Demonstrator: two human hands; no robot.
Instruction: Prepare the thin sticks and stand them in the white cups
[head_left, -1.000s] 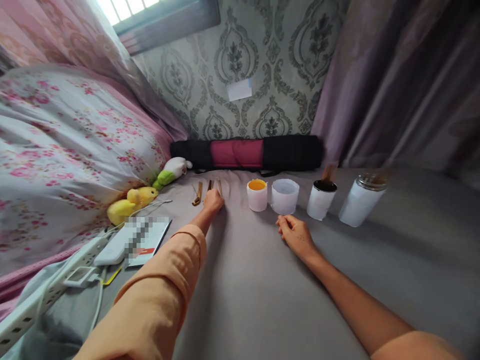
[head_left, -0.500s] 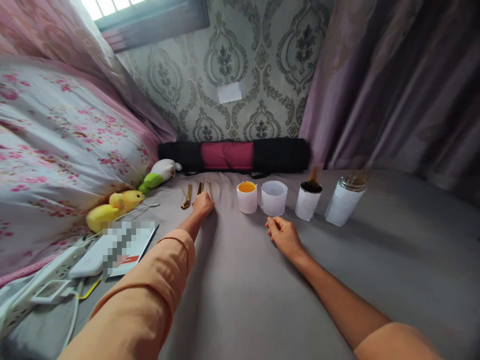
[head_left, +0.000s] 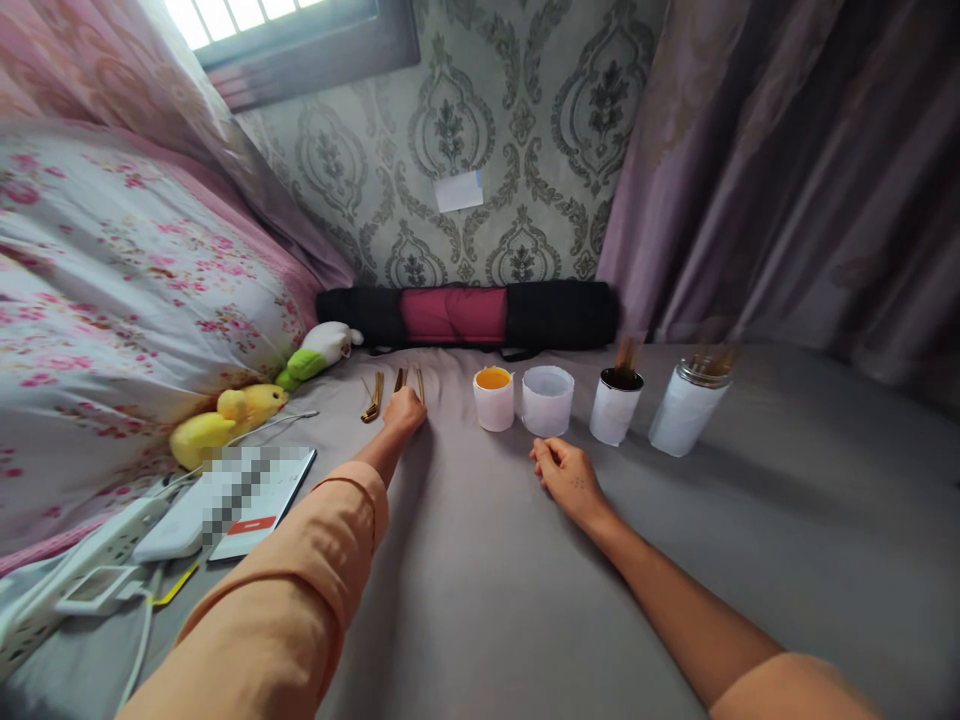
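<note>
My left hand (head_left: 406,409) reaches down over the middle group of thin gold-coloured sticks (head_left: 401,378), its fingers curled in and mostly hidden behind its back. What they grip, if anything, I cannot make out. To its left lies a small bundle of similar sticks (head_left: 373,398) with bent lower ends, and a few thin ones (head_left: 420,382) show to its right. My right hand (head_left: 568,474) rests on the sheet with fingers curled closed and nothing visible in them. Just beyond it stand a white-wrapped cup with an orange inside (head_left: 493,405) and a wider whitish cup (head_left: 547,408).
Two white-wrapped containers with brown sticks, one shorter (head_left: 615,412) and one taller (head_left: 686,415), stand at right. A black and maroon roll (head_left: 454,316) lies along the wall. Plush toys (head_left: 206,430), a tablet (head_left: 270,490), and a power strip (head_left: 82,560) with cables lie at left.
Both hands stay nearly where they were. The whole view has shifted very slightly; the cups and sticks look unmoved.
</note>
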